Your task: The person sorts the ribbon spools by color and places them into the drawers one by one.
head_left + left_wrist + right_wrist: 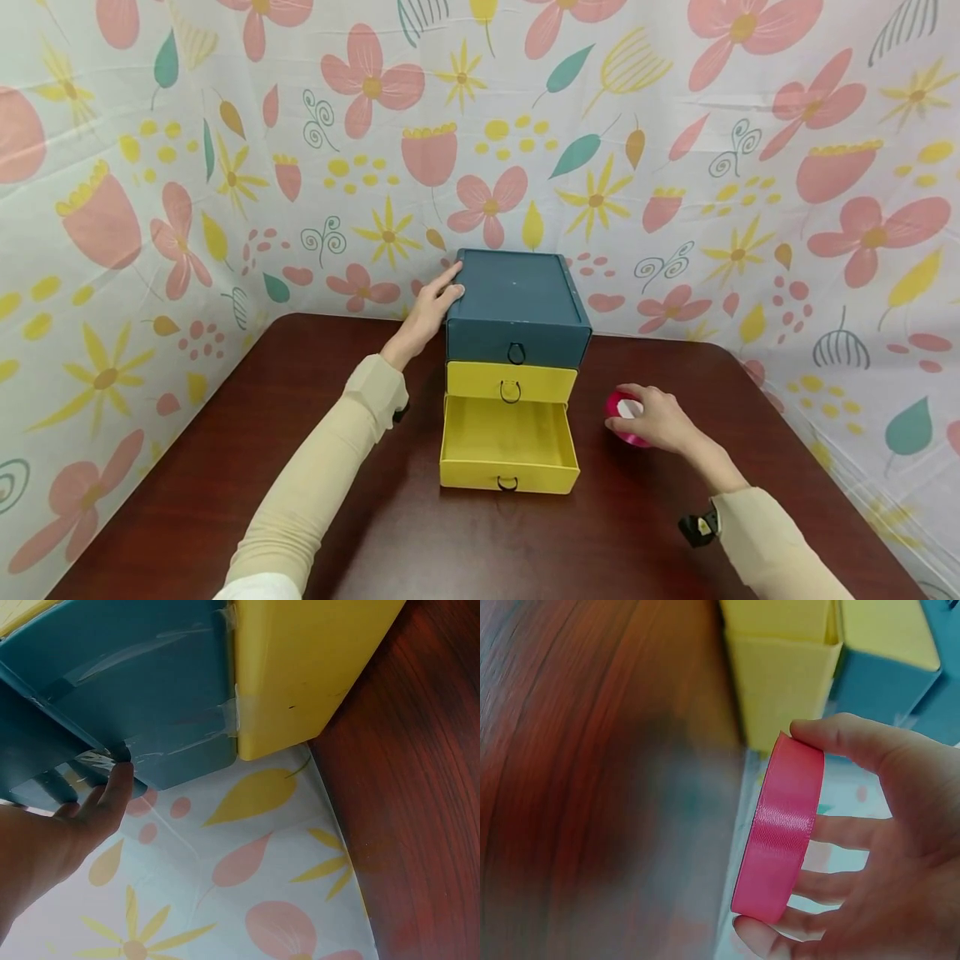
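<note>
A small drawer cabinet [513, 287] with a blue body stands on the table against the patterned cloth. Its lowest yellow drawer [480, 477] is pulled out and shows a bare floor. Above it, the upper yellow drawer [472, 381] sticks out only slightly. My left hand [426, 315] rests along the cabinet's upper left edge, fingertips on the blue surface. To the right of the open drawer, my right hand [663, 421] holds a roll of pink satin ribbon [780, 832] by its outer rim, between thumb and fingers. The roll's white core shows in the head view.
The dark reddish-brown wooden table [480, 550] spreads out on both sides of the cabinet. A flower-printed cloth [660, 108] hangs behind and along both sides. Small black loop pulls sit on the drawer fronts.
</note>
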Motion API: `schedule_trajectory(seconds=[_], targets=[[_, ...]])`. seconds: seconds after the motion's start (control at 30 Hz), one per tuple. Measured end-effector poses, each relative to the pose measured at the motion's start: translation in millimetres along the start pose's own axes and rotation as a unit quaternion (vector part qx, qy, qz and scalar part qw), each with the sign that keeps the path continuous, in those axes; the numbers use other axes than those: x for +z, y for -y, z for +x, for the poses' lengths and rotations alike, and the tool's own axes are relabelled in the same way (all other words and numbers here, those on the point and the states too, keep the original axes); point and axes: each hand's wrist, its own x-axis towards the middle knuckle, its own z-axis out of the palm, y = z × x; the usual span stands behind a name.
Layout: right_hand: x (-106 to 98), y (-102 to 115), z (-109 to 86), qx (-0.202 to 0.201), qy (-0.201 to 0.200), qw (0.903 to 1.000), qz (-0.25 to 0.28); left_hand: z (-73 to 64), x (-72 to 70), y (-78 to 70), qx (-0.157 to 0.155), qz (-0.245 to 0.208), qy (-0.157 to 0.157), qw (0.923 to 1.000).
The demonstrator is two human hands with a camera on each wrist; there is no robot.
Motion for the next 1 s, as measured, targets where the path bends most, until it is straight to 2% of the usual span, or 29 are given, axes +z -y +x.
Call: schedule_trajectory(seconds=[0.47, 1.0], targets=[[-7.9, 44.4, -13.6, -0.059, -0.009, 0.9979, 0.025, 0.3, 0.0, 0.4, -0.001, 0.002, -0.004, 1.0], [-3.5, 91.4, -28.7, -0.088, 0.022, 0.995, 0.041, -1.2, 0.4, -0.1, 0.006, 0.0, -0.004, 1.0]])
